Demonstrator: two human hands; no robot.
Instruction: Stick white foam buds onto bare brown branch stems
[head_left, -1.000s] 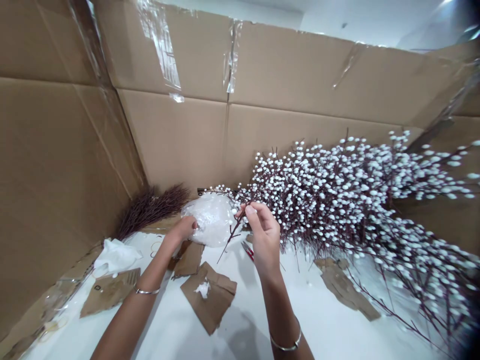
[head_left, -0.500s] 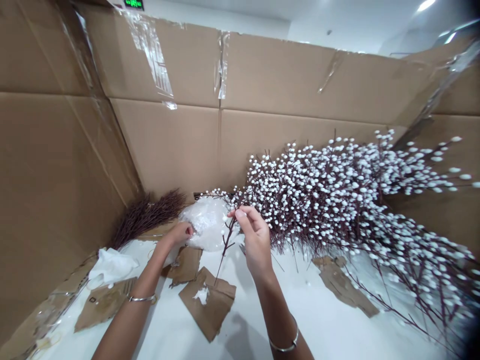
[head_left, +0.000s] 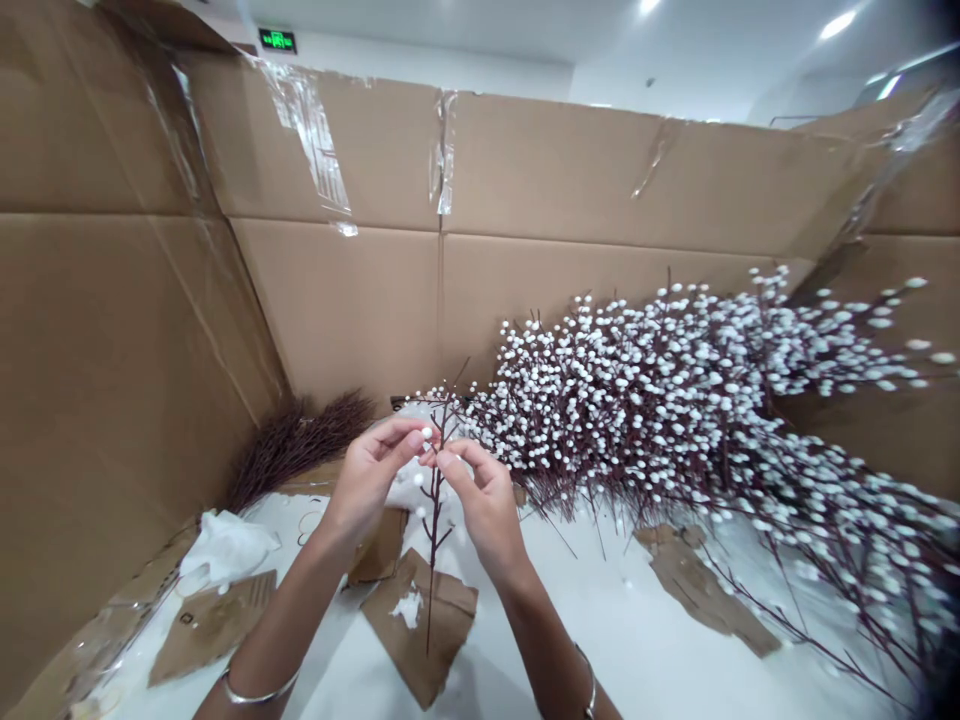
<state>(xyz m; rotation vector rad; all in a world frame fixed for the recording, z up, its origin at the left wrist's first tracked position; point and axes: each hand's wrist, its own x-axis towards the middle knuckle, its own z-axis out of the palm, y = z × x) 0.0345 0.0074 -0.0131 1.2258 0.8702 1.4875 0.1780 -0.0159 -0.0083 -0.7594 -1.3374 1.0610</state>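
A dark brown artificial twig (head_left: 435,510) stands nearly upright in front of me, with a few white berries along its left side. My right hand (head_left: 484,500) pinches its stem in the upper part. Close by on the left, my left hand (head_left: 375,475) holds a small white berry (head_left: 427,433) between thumb and fingertips, at one of the twig's short branches. Whether the berry touches the branch tip I cannot tell. Behind the hands lies a clear plastic bag (head_left: 405,490) of white pieces, mostly hidden. Below the twig is a cardboard piece (head_left: 442,630) with a white smear.
A large pile of white-berried twigs (head_left: 637,390) fills the right side. Bare brown twigs (head_left: 300,450) lie at the back left. Crumpled white tissue (head_left: 225,545) and another cardboard scrap (head_left: 214,620) are at left; a torn strip (head_left: 701,585) lies right. Cardboard walls (head_left: 562,180) enclose the white table.
My left hand has come up from the plastic bag to the twig, now with a white berry in its fingers. The twig is more upright, and my right hand has shifted slightly down and left.
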